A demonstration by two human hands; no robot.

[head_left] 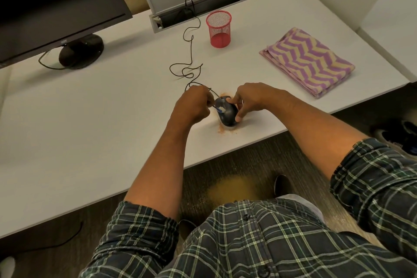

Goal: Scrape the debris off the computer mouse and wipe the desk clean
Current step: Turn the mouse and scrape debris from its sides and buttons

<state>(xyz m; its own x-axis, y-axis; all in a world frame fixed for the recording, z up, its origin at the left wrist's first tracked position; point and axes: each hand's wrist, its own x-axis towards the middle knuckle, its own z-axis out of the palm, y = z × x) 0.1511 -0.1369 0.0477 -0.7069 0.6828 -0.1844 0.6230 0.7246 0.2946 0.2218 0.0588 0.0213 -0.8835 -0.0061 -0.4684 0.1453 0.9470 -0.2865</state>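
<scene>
The left hand (194, 106) is curled tight around a thin tool with a blue-and-white tip (220, 109), pressed against the glossy black mouse (228, 115). The right hand (248, 100) pinches the rounded mouse from its other side, thumb low on the shell. Fine orange grit (225, 130) dusts the smooth white tabletop (90, 119) around it. A thin cord (190, 52) loops away. Beyond stand a red mesh cup (218, 29) and a folded zigzag cloth (306, 61).
</scene>
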